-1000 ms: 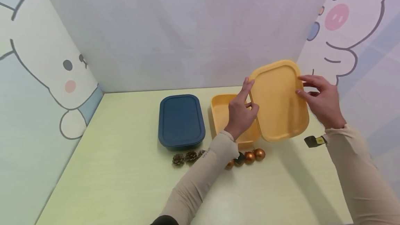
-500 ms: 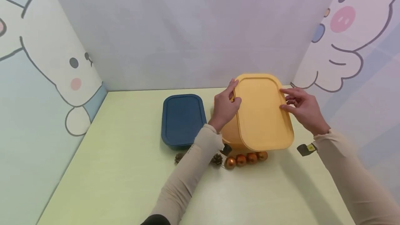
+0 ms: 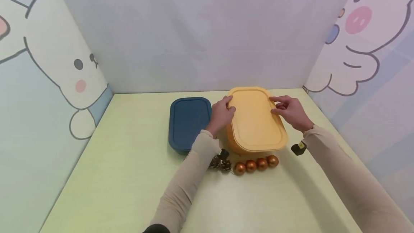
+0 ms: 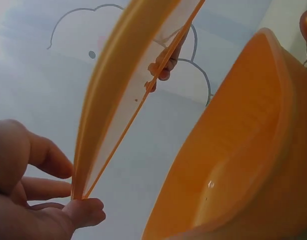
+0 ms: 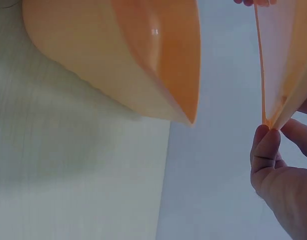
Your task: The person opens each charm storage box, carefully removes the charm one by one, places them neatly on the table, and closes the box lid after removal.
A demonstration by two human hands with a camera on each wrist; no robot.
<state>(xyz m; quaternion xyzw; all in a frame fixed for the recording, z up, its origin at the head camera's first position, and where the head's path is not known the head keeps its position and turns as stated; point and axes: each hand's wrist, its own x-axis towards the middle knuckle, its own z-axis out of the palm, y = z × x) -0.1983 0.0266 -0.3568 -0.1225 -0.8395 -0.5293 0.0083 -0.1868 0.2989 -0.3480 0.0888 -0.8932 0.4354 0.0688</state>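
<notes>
A yellow lid (image 3: 257,121) is held between both hands, top side up, over a yellow box (image 3: 233,143). My left hand (image 3: 221,116) pinches its left edge between thumb and fingers. On the opposite edge, my right hand (image 3: 292,112) pinches with thumb and fingertips. Both wrist views show a gap between the lid (image 4: 111,85) and the uncovered box (image 4: 228,155). From the head camera, the lid covers most of the box's opening. Whatever may lie deeper inside the box cannot be seen.
Left of the yellow box stands a dark blue lidded box (image 3: 189,123), partly behind the left hand. Several copper-coloured balls (image 3: 256,164) lie in a row before the yellow box. Pinecones (image 3: 225,164) beside them are partly hidden by the left sleeve (image 3: 191,179). Walls border the table (image 3: 106,175).
Both hands have carried the yellow lid left and down, from beside the yellow box to over it. The lid has turned from showing its underside to lying top side up.
</notes>
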